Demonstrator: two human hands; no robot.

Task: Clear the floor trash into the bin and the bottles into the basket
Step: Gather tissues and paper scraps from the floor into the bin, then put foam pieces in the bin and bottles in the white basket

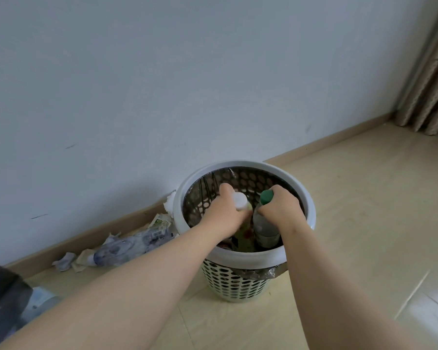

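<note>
A white perforated basket point(245, 260) with a dark liner stands on the floor by the wall. Both my hands reach inside its mouth. My left hand point(224, 212) grips the neck of a white-capped bottle point(239, 201) with yellowish contents. My right hand point(280, 207) grips the neck of a clear bottle with a green cap point(266, 197). Both bottles stand upright inside the basket, their lower parts deep in it. Crumpled paper and plastic wrappers point(127, 246) lie along the skirting board to the left of the basket.
A dark bag or bin edge point(3, 294) shows at the bottom left with a pale plastic item point(42, 299) beside it. Curtains point(430, 97) hang at the far right corner. Light floor tiles point(364, 198) stretch to the right of the basket.
</note>
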